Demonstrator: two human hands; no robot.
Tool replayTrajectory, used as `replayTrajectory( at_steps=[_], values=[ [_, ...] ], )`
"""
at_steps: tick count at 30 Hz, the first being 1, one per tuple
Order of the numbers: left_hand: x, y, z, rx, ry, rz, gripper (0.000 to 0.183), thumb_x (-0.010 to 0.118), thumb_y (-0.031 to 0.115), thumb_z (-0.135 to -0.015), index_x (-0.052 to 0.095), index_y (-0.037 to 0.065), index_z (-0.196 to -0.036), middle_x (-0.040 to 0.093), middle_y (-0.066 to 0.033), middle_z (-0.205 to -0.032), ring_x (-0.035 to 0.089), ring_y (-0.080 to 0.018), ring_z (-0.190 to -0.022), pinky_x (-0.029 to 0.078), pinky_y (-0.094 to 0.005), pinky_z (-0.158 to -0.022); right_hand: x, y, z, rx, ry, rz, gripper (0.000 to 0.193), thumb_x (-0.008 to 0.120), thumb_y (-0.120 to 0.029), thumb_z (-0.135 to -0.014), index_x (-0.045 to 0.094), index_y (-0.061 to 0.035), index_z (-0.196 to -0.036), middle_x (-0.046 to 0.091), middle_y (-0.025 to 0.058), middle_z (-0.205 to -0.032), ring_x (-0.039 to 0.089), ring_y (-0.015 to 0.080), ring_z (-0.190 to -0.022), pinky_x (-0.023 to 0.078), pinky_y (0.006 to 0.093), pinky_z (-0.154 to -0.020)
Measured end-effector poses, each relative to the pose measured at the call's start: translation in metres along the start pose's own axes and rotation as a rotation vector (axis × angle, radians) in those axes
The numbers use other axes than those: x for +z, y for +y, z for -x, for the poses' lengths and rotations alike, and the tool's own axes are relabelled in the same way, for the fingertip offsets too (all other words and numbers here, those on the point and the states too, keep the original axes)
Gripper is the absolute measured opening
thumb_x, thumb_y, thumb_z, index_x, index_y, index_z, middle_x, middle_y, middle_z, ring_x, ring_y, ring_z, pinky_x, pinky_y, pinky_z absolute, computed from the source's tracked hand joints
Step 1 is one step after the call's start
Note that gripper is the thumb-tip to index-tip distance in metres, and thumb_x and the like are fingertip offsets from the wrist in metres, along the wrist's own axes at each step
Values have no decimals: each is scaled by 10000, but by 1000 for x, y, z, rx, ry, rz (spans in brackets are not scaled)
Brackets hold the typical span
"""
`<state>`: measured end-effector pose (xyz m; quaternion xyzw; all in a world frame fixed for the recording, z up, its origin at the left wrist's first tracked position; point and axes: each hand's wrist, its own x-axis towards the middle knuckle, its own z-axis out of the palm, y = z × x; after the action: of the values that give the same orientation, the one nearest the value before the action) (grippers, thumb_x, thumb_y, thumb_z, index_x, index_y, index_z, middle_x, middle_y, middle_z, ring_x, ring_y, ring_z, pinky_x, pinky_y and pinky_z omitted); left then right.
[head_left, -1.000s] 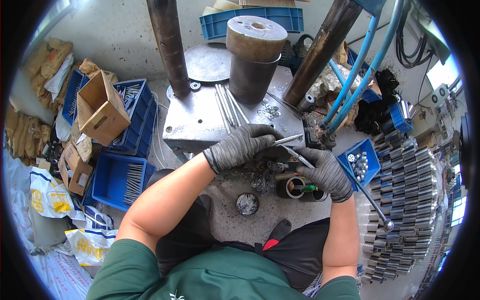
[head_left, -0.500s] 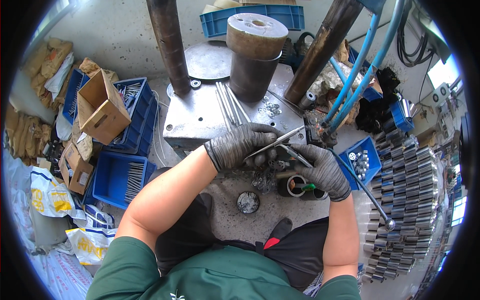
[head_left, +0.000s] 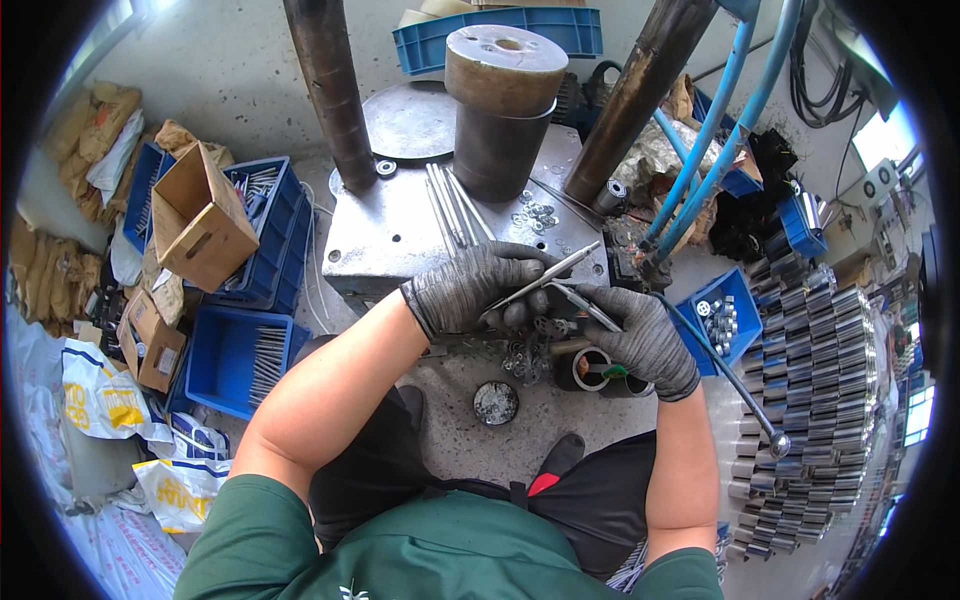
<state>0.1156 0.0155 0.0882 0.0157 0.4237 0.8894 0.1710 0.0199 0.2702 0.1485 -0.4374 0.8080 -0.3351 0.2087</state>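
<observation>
Both my hands wear dark grey gloves and meet above the front edge of the press table [head_left: 370, 240]. My left hand [head_left: 468, 288] is closed around a slim silver metal rod [head_left: 572, 262], which slants up to the right. Closed too, my right hand [head_left: 650, 340] grips a slim silver tool with a bent tip [head_left: 588, 307]; its kind is partly hidden by the fingers. The tip is close to the rod, but I cannot tell if they touch. Several loose rods [head_left: 450, 208] lie on the table beyond my left hand, with small metal rings [head_left: 538, 215] to their right.
A thick steel cylinder [head_left: 503, 130] stands on the table between two dark columns [head_left: 335, 95]. A blue bin of round parts [head_left: 728, 310] is at the right, before stacked metal tubes [head_left: 800, 400]. A long bar with a ball end [head_left: 740, 385] juts out near my right wrist. Blue bins [head_left: 215, 365] are at left.
The view has shifted slightly. The rod in my left hand is tilted a little more steeply upward, and both hands have barely moved, keeping their holds.
</observation>
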Motion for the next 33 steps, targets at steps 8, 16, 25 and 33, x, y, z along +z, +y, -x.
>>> replayTrajectory(
  at_steps=[8,16,25,33],
  values=[
    [-1,8,4,8,105,-103,444,723,315,-986,637,6,-1292,724,-71,-861,662,-116,-586,515,-201,-495,5,9,9,282,-352,-875,645,760,-154,-896,531,14,-1475,749,140,-1102,739,226,-926,606,330,-812],
    [-21,33,18,138,507,-1009,331,740,224,-959,696,14,-1211,711,-21,-900,619,-78,-728,519,-246,-646,18,15,-5,208,-97,-667,600,754,-152,-879,560,12,-1422,699,69,-1049,697,164,-950,568,306,-836],
    [-120,64,67,15,1252,-1547,314,673,218,-936,728,79,-1212,746,-244,-1042,730,-382,-1009,564,-459,-947,43,56,-34,-138,319,395,393,634,-7,-758,633,14,-1151,664,261,-1041,652,444,-970,544,496,-872],
    [-114,68,66,-80,1319,-1749,370,654,32,-892,691,98,-1255,674,-231,-1230,671,-373,-1166,534,-460,-1019,47,66,-57,-106,207,689,496,703,-80,-694,649,-6,-1182,665,229,-1253,632,430,-1090,514,488,-988]
  ],
)
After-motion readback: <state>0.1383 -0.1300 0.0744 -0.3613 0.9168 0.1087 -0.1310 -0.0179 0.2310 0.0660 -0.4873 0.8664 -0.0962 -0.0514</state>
